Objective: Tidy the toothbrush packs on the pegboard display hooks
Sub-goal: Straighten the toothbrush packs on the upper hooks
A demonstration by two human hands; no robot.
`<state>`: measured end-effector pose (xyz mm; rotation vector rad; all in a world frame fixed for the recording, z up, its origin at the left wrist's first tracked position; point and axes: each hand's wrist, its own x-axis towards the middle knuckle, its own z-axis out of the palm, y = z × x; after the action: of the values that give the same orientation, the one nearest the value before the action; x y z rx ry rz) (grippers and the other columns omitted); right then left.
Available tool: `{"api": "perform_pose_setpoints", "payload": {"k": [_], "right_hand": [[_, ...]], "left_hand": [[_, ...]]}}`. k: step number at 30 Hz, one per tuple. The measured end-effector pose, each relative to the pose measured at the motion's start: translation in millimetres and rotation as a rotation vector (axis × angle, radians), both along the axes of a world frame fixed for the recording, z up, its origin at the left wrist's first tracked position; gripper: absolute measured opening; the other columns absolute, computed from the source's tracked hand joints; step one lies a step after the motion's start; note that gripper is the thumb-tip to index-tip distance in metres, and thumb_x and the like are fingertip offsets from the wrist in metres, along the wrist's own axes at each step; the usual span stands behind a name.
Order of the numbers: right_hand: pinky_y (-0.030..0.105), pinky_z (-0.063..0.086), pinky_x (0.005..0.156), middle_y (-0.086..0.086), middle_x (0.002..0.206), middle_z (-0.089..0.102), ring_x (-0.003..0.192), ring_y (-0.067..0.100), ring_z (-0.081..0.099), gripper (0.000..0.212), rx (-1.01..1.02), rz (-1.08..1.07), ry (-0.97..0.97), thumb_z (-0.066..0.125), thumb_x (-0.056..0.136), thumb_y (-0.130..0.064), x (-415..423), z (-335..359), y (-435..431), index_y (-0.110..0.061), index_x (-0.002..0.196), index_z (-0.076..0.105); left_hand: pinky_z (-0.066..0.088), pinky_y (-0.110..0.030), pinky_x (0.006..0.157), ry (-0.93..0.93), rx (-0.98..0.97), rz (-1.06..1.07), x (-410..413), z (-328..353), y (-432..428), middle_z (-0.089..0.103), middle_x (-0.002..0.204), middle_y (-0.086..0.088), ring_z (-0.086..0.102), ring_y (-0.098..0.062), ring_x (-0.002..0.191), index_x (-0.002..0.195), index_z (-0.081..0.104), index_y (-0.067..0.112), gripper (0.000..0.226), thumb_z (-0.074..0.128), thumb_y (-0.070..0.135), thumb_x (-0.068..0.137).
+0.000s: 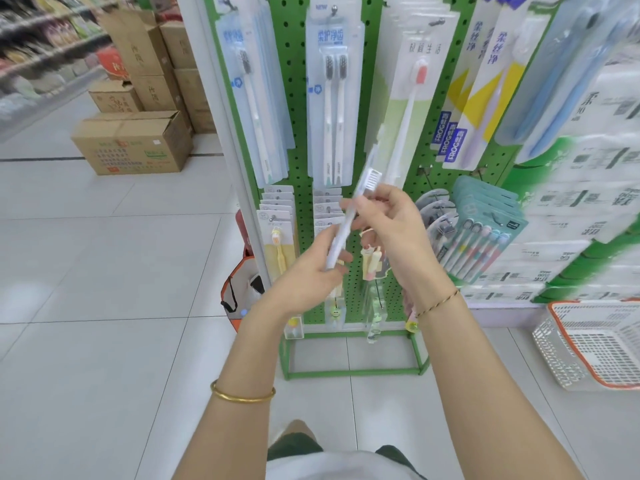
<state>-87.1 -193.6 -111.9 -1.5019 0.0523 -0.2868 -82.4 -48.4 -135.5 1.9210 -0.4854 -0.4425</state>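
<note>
A green pegboard stand [298, 109] carries toothbrush packs on hooks. I hold one clear toothbrush pack [360, 188] tilted in front of the board's middle. My left hand [311, 271] grips its lower end and my right hand [388, 223] pinches it higher up, near the white bristles. Behind it hang a two-brush pack [334, 98], a single-brush pack [252, 98] to the left and a red-headed brush pack [412, 98] to the right. Small children's brush packs [277, 237] hang on the lower row, partly hidden by my hands.
A multi-brush teal pack [485, 230] hangs at lower right. A white and orange shopping basket [595, 344] lies on the floor at the right. Cardboard boxes [135, 140] stand on the tiled floor at the left. An orange bag [239, 292] leans by the stand's foot.
</note>
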Motion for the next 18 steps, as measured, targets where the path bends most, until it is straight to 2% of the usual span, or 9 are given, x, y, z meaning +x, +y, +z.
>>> {"api": "perform_pose_setpoints", "payload": {"k": [3, 6, 9, 11, 15, 18], "right_hand": [[0.016, 0.039, 0.045, -0.005, 0.071, 0.065, 0.052, 0.003, 0.056, 0.016, -0.074, 0.018, -0.033, 0.064, 0.089, -0.011, 9.0, 12.2, 11.4, -0.011, 0.103, 0.057], [0.018, 0.044, 0.049, -0.003, 0.068, 0.063, 0.056, 0.005, 0.056, 0.011, -0.141, 0.018, -0.082, 0.066, 0.087, -0.013, 20.8, 24.7, 23.3, -0.019, 0.091, 0.057], [0.025, 0.045, 0.057, 0.01, 0.073, 0.061, 0.063, 0.01, 0.054, 0.014, -0.26, 0.006, -0.107, 0.07, 0.084, -0.02, 34.6, 38.8, 37.6, -0.02, 0.09, 0.057], [0.025, 0.044, 0.06, 0.005, 0.073, 0.06, 0.063, 0.01, 0.052, 0.016, -0.309, -0.006, -0.138, 0.071, 0.083, -0.022, 43.3, 50.9, 47.7, -0.02, 0.09, 0.058], [0.016, 0.043, 0.061, -0.01, 0.076, 0.062, 0.063, 0.003, 0.052, 0.016, -0.341, -0.029, -0.217, 0.072, 0.083, -0.023, 60.9, 76.8, 66.1, -0.02, 0.092, 0.06], [0.016, 0.041, 0.059, -0.005, 0.075, 0.06, 0.065, 0.005, 0.051, 0.017, -0.37, -0.033, -0.252, 0.071, 0.084, -0.026, 72.4, 88.2, 78.4, -0.018, 0.095, 0.06]], "left_hand": [[0.047, -0.035, 0.093, 0.071, -0.056, 0.033, 8.5, 6.4, 11.6, 0.06, 0.119, -0.005, 0.063, -0.012, 0.107, 0.134, 0.036, 0.028, 0.059, 0.039, -0.009, 0.089], [0.048, -0.028, 0.093, 0.062, -0.058, 0.054, 18.6, 18.2, 24.1, 0.061, 0.117, 0.003, 0.062, -0.003, 0.104, 0.131, 0.042, 0.023, 0.055, 0.042, -0.01, 0.087], [0.045, -0.034, 0.1, -0.029, -0.11, 0.12, 30.7, 41.1, 41.0, 0.061, 0.119, 0.005, 0.057, -0.011, 0.113, 0.117, 0.051, 0.032, 0.049, 0.049, -0.005, 0.086], [0.045, -0.034, 0.1, -0.111, -0.182, 0.183, 40.1, 62.9, 53.9, 0.061, 0.121, 0.007, 0.057, -0.01, 0.115, 0.119, 0.054, 0.029, 0.043, 0.053, 0.004, 0.084], [0.053, -0.03, 0.087, -0.279, -0.369, 0.315, 60.9, 110.6, 69.3, 0.065, 0.115, 0.003, 0.062, -0.008, 0.102, 0.118, 0.057, 0.015, 0.026, 0.055, 0.009, 0.093], [0.053, -0.024, 0.076, -0.385, -0.423, 0.365, 73.7, 134.6, 70.6, 0.067, 0.096, 0.007, 0.063, -0.006, 0.087, 0.1, 0.062, 0.018, 0.008, 0.056, 0.015, 0.094]]}}
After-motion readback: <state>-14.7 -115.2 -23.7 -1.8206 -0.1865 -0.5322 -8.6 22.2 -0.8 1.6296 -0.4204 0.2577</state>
